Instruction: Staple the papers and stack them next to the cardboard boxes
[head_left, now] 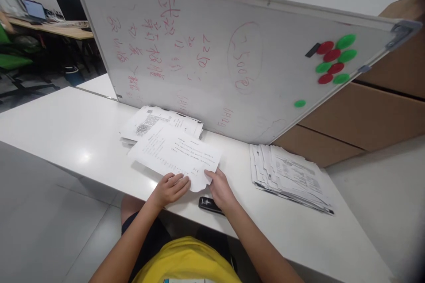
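Observation:
A printed sheet of paper (175,150), or a thin set of sheets, is tilted over the white table in front of me. My right hand (219,187) pinches its near right corner, thumb on top. Curled over the near edge, the fingers of my left hand (171,189) hold the paper too; the left thumb is hard to make out. Beneath my right wrist lies a black stapler (208,204), partly covered. A stack of printed papers (149,121) sits just behind the held sheet, which hides part of it.
Another thick pile of papers (288,174) lies on the table (66,119) to the right. A whiteboard (212,53) with red writing and round magnets (332,55) leans behind. Cardboard boxes (368,110) stand at the right. A green chair (16,48) is far left.

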Tool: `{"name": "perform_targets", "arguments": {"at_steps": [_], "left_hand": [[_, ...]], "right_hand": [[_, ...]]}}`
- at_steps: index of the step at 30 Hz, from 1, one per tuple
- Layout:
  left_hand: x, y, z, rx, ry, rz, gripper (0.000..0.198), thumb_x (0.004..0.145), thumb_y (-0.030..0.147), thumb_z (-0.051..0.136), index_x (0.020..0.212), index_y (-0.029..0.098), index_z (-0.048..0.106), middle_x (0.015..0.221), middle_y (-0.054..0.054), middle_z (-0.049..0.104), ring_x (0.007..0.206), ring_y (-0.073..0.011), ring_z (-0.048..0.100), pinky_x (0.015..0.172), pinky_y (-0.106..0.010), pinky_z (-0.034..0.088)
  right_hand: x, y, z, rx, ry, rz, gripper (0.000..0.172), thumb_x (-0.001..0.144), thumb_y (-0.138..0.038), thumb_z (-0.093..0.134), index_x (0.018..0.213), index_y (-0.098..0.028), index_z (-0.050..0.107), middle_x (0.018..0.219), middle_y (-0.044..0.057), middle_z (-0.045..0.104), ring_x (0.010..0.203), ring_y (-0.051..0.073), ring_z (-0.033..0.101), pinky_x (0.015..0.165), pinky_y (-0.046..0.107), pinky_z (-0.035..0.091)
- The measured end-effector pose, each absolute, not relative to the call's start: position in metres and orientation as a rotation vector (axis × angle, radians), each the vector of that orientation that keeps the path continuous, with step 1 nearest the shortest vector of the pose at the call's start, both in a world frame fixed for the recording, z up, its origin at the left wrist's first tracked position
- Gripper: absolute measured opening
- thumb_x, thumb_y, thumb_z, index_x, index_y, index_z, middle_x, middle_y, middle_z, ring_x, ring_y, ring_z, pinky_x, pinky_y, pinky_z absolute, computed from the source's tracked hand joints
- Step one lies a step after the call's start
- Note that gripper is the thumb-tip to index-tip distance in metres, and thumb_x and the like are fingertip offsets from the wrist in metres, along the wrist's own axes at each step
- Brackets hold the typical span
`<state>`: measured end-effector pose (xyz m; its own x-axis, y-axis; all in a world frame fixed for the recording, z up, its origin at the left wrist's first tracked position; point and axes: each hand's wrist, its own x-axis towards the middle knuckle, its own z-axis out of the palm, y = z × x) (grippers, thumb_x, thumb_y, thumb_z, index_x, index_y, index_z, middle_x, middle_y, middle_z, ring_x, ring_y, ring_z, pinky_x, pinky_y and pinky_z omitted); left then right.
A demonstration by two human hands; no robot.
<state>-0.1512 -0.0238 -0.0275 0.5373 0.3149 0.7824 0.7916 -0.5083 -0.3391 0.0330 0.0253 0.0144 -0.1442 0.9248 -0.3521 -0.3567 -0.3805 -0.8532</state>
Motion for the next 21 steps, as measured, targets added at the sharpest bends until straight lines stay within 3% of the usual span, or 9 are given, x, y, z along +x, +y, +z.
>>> {"name": "perform_targets", "arguments": {"at_steps": [6,13,18,21], "left_hand": [[-0.12,-0.028,-0.014,-2.243,-0.755,-0.876,0.022,0.085,0.014,0.059,0.106,0.021,0.061,0.107,-0.002,0.071,0.095,-0.0142,0.064,0.078,-0.03,0.049],[-0.078,-0.037,-0.003,-2.347,-0.492,-0.8,0.014,0.087,0.021,0.059,0.1,0.018,0.066,0.112,-0.004,0.069,0.103,-0.0149,0.061,0.086,-0.028,0.051],[-0.046,-0.066,-0.02,-2.483,-0.521,-0.859,0.025,0.091,0.041,0.053,0.108,0.027,0.065,0.12,0.001,0.066,0.113,-0.014,0.059,0.098,-0.025,0.047],[-0.037,-0.077,-0.031,-2.617,-0.736,-0.882,0.03,0.089,0.031,0.059,0.119,0.03,0.059,0.121,0.0,0.066,0.113,-0.0156,0.06,0.1,-0.029,0.046]], "right_hand": [[0.048,0.037,0.013,-1.13,-0.621,1.642,0.074,0.058,-0.009,0.071,0.126,-0.026,0.047,0.094,0.001,0.073,0.093,0.023,0.067,0.083,0.038,0.053],[0.092,0.014,0.017,-0.944,-0.644,1.978,0.057,0.061,-0.019,0.074,0.116,-0.016,0.061,0.104,0.01,0.073,0.1,0.031,0.067,0.089,0.044,0.051],[0.176,-0.014,0.022,-1.17,-0.704,1.65,0.057,0.06,-0.029,0.08,0.114,-0.018,0.064,0.106,0.011,0.073,0.1,0.033,0.067,0.091,0.049,0.05],[0.241,-0.036,0.009,-1.433,-0.641,1.442,0.059,0.055,-0.032,0.084,0.109,-0.02,0.066,0.11,0.012,0.072,0.103,0.034,0.066,0.09,0.05,0.051]]}}
